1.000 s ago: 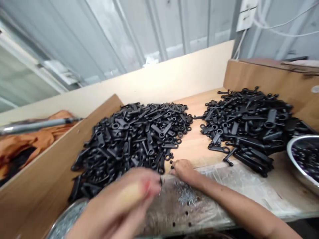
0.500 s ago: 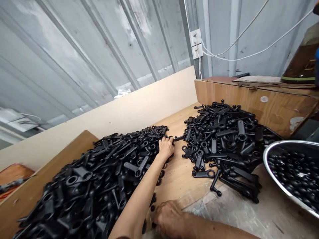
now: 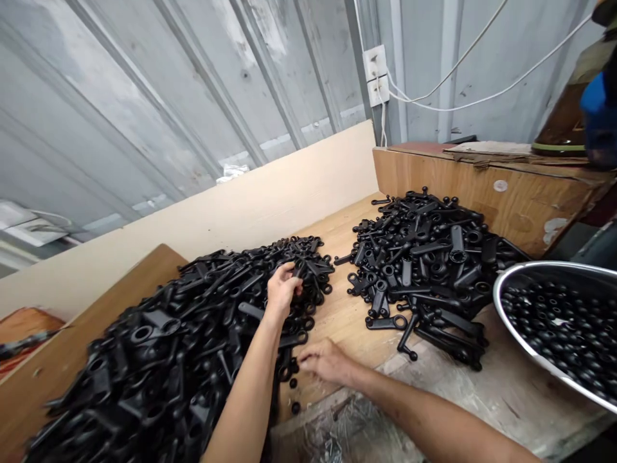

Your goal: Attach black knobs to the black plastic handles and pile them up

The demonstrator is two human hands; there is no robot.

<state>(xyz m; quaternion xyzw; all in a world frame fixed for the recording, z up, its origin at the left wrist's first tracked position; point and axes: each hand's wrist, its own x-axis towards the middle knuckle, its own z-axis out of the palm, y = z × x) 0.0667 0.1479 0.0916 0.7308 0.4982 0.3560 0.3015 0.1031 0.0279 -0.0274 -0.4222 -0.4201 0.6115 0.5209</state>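
A large pile of black crank handles (image 3: 159, 360), each an arm with a ring at one end, covers the left part of the wooden tabletop. At its right edge my left hand (image 3: 282, 292) is closed, thumb and fingers around a dark part that looks like one of these handles. Lower down, my right hand (image 3: 328, 362) has its bent fingers close together beside the pile's edge. Ring ends lie at those fingertips; what they grip, if anything, is hidden. Several small black knobs (image 3: 295, 407) sit just below.
A second heap of black handles (image 3: 424, 251) stands at the right. Beside it is a metal bowl (image 3: 518, 334) full of round black knobs. Clear plastic sheeting (image 3: 361, 424) covers the front. Boards (image 3: 308, 186) fence the back, under a corrugated wall with a socket (image 3: 376, 74).
My left hand has drawn back leftward from the gap between the heaps onto the left pile. My right hand has moved up and slightly forward. The view has shifted a little.
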